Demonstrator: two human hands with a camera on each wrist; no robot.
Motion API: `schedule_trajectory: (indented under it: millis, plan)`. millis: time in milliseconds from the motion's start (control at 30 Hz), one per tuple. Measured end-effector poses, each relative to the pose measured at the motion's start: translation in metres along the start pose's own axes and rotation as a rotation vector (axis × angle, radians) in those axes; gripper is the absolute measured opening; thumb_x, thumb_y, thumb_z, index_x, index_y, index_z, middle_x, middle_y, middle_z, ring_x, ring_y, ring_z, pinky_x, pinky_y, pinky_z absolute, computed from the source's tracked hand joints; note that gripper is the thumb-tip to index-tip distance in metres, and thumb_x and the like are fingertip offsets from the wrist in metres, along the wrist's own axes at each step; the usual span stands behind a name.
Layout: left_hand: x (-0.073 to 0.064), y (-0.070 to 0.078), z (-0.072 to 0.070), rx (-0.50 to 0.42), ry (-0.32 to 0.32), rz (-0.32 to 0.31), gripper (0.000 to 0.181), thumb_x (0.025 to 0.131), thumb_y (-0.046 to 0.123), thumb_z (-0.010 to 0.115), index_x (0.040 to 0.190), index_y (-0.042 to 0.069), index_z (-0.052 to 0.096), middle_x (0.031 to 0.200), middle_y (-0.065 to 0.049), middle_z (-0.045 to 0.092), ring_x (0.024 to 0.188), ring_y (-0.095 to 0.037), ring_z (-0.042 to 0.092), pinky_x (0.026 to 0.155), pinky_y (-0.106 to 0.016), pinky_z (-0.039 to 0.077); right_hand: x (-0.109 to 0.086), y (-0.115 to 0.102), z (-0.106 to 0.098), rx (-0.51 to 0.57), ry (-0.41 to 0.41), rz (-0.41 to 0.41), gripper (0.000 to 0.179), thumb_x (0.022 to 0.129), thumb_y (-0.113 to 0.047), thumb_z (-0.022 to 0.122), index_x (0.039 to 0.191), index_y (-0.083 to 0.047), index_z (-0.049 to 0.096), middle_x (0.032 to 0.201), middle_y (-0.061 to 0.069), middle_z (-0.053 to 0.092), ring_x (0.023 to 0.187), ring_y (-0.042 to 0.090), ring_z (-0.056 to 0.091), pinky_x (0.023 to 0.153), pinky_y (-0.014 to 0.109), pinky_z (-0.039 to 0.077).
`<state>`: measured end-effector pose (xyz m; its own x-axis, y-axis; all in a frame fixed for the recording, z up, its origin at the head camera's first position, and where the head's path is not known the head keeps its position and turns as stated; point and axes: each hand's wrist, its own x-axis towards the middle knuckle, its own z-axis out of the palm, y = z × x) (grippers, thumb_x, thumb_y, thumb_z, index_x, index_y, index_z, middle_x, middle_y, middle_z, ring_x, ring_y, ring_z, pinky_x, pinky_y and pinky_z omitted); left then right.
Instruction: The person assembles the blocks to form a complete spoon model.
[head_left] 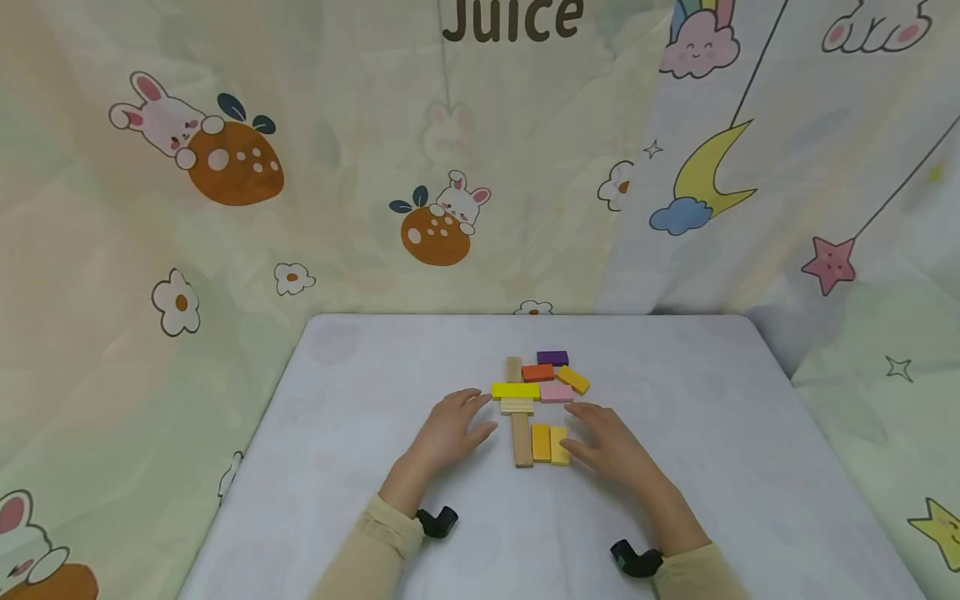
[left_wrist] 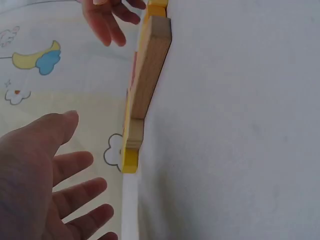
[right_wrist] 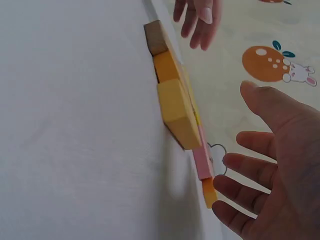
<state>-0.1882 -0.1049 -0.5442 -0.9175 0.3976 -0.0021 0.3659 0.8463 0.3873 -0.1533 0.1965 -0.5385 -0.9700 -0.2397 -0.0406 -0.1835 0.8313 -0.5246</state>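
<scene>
Flat wooden blocks lie side by side at mid-table. The top part has a plain wood block (head_left: 513, 369), a purple block (head_left: 552, 358), a red-orange block (head_left: 537, 373) and a slanted amber block (head_left: 573, 380). Below come a yellow block (head_left: 516, 391), a pink block (head_left: 557, 392) and a short plain block (head_left: 517, 407). A long plain block (head_left: 522, 440), an orange block (head_left: 541, 442) and a pale yellow block (head_left: 558, 446) stand nearest. My left hand (head_left: 452, 427), fingers spread, hovers left of them holding nothing. My right hand (head_left: 613, 443) is likewise spread at their right, its thumb overlapping the pale yellow block.
A white-covered table (head_left: 337, 367) bears the blocks. Behind and beside it hangs a printed cloth (head_left: 352, 167) with rabbits, fruit and flowers. Black wrist devices (head_left: 438, 522) sit at both cuffs.
</scene>
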Motion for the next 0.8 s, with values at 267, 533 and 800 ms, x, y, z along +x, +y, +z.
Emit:
schedule_trajectory:
  millis: [267, 533, 800]
  plan:
    - [0.006, 0.006, 0.021, -0.107, 0.034, -0.002, 0.048, 0.098, 0.047, 0.057, 0.141, 0.025, 0.055, 0.14, -0.001, 0.056, 0.13, -0.023, 0.051, 0.11, -0.044, 0.043, -0.005, -0.003, 0.029, 0.064, 0.033, -0.071, 0.062, 0.087, -0.046, 0.073, 0.141, -0.023, 0.054, 0.148, 0.001, 0.05, 0.137, 0.029, 0.044, 0.111, 0.056, 0.039]
    - [0.02, 0.007, 0.039, -0.058, 0.098, 0.02, 0.043, 0.099, 0.043, 0.057, 0.138, 0.027, 0.058, 0.139, 0.0, 0.057, 0.128, -0.023, 0.052, 0.11, -0.043, 0.042, -0.01, -0.007, 0.045, 0.046, 0.065, -0.188, 0.061, 0.087, -0.045, 0.073, 0.142, -0.031, 0.053, 0.151, -0.011, 0.045, 0.142, 0.021, 0.037, 0.114, 0.055, 0.036]
    - [0.028, 0.005, 0.044, -0.002, 0.136, 0.021, 0.043, 0.098, 0.041, 0.06, 0.138, 0.026, 0.059, 0.138, -0.002, 0.058, 0.125, -0.024, 0.054, 0.108, -0.044, 0.044, -0.008, -0.001, 0.054, -0.051, 0.061, -0.237, 0.067, 0.086, -0.046, 0.074, 0.146, -0.03, 0.049, 0.155, -0.01, 0.042, 0.144, 0.021, 0.036, 0.116, 0.053, 0.033]
